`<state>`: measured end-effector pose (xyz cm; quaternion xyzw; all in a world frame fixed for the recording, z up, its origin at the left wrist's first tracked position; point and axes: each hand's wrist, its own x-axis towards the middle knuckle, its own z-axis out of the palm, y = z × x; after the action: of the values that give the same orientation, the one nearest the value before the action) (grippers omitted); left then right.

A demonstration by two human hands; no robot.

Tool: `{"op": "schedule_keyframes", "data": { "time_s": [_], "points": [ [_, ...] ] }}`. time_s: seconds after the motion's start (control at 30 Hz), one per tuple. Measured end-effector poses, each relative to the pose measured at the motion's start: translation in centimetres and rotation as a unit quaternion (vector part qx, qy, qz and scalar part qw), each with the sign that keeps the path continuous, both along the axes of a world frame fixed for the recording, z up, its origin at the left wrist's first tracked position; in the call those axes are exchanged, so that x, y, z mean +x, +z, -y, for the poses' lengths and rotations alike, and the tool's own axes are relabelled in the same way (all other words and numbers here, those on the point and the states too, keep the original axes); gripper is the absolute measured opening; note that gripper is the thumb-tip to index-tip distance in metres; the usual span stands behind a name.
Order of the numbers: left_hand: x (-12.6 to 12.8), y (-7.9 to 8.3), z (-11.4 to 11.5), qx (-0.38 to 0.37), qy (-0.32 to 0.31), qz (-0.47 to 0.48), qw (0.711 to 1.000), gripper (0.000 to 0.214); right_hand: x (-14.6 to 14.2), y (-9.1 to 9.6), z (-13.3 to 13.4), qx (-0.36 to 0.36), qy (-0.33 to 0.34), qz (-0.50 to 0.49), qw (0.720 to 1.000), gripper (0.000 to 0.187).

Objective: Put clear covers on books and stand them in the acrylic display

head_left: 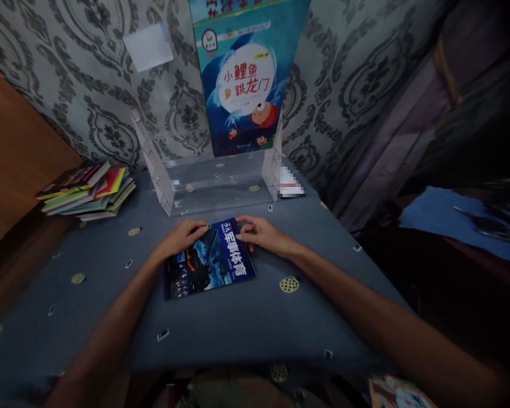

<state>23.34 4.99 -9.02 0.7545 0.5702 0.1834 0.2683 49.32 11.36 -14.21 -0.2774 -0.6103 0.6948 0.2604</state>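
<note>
A dark blue magazine (210, 260) with white Chinese characters lies turned sideways on the patterned blue-grey tablecloth (238, 334). My left hand (185, 235) holds its far left edge, the thumb resting on the cover and the other fingers partly hidden. At the far right corner, my right hand (266, 235) has its fingers curled and pinches the edge of the magazine. Just beyond both hands stands a clear acrylic rack (164, 187) with tiered shelves. On its back tier, upright, are a teal and blue picture book (244, 85) with a red fish and another book behind it.
A stack of several books (89, 192) sits at the far left of the table. A white paper (148, 46) is on the patterned wall covering. To the right hangs a grey curtain (378, 124), near a blue cloth (459, 221). Another colourful cover (402, 394) shows below the near edge.
</note>
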Motion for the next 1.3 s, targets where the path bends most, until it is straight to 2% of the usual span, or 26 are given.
{"op": "schedule_keyframes", "data": {
  "time_s": [0.1, 0.2, 0.3, 0.4, 0.53, 0.83, 1.17, 1.3],
  "points": [
    [0.8, -0.3, 0.4, 0.076, 0.014, -0.117, 0.990, 0.034, -0.1, -0.4, -0.2, 0.021, -0.004, 0.013, 1.000, 0.057],
    [2.5, 0.5, 1.5, 0.113, 0.017, -0.222, 0.968, 0.027, -0.2, -0.3, 0.0, 0.042, -0.004, 0.027, 0.999, 0.055],
    [4.7, 1.8, 3.4, 0.098, -0.032, -0.275, 0.956, 0.021, -0.3, -0.1, 0.1, 0.068, -0.013, 0.040, 0.997, 0.046],
    [6.7, 2.8, 5.3, 0.062, -0.105, -0.298, 0.947, 0.031, -0.2, 0.0, 0.3, 0.090, -0.024, 0.052, 0.994, 0.040],
    [7.9, 3.2, 6.4, 0.036, -0.130, -0.345, 0.929, 0.043, 0.0, 0.1, 0.2, 0.127, -0.040, 0.097, 0.986, 0.034],
    [8.2, 3.9, 6.3, 0.008, -0.144, -0.359, 0.922, 0.030, 0.0, 1.3, 0.5, 0.253, -0.038, 0.173, 0.951, 0.025],
    [7.8, 4.3, 6.1, -0.009, -0.145, -0.320, 0.936, 0.030, 0.5, 1.9, 0.4, 0.280, 0.004, 0.186, 0.942, 0.029],
    [6.7, 4.1, 5.4, -0.003, -0.139, -0.292, 0.946, 0.029, 0.9, 2.6, 0.5, 0.293, 0.043, 0.209, 0.932, 0.031]
  ]
}}
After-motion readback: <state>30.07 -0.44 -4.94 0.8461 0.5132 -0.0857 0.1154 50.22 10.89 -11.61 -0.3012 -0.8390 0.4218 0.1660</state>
